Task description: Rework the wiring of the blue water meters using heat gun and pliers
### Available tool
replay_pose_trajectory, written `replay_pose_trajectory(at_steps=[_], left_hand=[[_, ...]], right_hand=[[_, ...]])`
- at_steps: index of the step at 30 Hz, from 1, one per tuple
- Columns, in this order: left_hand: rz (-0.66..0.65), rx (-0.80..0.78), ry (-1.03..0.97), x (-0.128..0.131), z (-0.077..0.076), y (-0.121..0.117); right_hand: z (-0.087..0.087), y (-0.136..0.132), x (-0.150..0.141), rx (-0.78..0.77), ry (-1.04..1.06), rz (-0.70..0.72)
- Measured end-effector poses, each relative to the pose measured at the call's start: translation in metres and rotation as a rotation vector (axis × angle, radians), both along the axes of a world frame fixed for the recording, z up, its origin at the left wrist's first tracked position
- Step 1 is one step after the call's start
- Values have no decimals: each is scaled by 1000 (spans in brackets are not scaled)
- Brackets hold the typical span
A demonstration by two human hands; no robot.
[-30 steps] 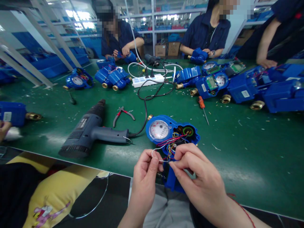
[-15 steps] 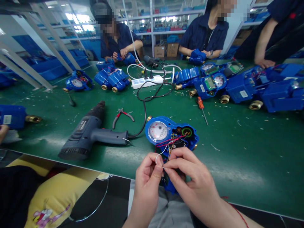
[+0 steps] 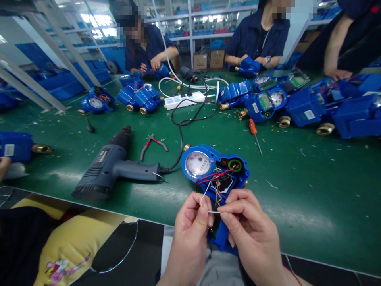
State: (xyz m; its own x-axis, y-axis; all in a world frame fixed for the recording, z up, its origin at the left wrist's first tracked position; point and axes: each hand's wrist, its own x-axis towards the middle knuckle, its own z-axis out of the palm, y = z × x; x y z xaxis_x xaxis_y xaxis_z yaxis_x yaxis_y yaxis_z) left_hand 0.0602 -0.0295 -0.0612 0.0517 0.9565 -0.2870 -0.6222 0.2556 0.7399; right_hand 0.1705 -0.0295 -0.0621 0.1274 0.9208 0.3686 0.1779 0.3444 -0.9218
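Note:
A blue water meter point(image 3: 198, 163) with a round dial lies at the table's front edge, its housing uncovered, showing red, yellow and white wires. My left hand point(image 3: 193, 226) pinches a thin white wire point(image 3: 213, 212) that loops up toward the housing. Thumb and forefinger of my right hand point(image 3: 253, 226) close on the same wire a little to the right. A short stretch of it shows between the two hands. Below them hangs a blue cover point(image 3: 220, 236), partly hidden by my hands.
A grey heat gun point(image 3: 119, 167) lies at left, beside red-handled cutters point(image 3: 152, 146). A screwdriver point(image 3: 252, 127) and several blue meters point(image 3: 306, 107) are at right. A white power strip point(image 3: 184, 100) lies behind. Co-workers sit across the table; another person's hand point(image 3: 4, 167) shows at far left.
My right hand has moved right, away from my left, so more white wire shows between them. Both hands have shifted slightly right, uncovering more of the housing's wires.

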Motion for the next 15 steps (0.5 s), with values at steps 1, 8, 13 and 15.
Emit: replay_pose_trajectory(at_steps=[1, 8, 13, 15], left_hand=[[-8, -5, -8, -1, 1, 0], [10, -13, -46, -10, -2, 5], [21, -44, -13, -13, 1, 6], [32, -55, -18, -14, 4, 6]], right_hand=[[-1, -1, 0, 1, 6, 1], [-6, -9, 12, 43, 117, 73], [-9, -5, 21, 44, -58, 80], [-9, -3, 21, 75, -144, 123]])
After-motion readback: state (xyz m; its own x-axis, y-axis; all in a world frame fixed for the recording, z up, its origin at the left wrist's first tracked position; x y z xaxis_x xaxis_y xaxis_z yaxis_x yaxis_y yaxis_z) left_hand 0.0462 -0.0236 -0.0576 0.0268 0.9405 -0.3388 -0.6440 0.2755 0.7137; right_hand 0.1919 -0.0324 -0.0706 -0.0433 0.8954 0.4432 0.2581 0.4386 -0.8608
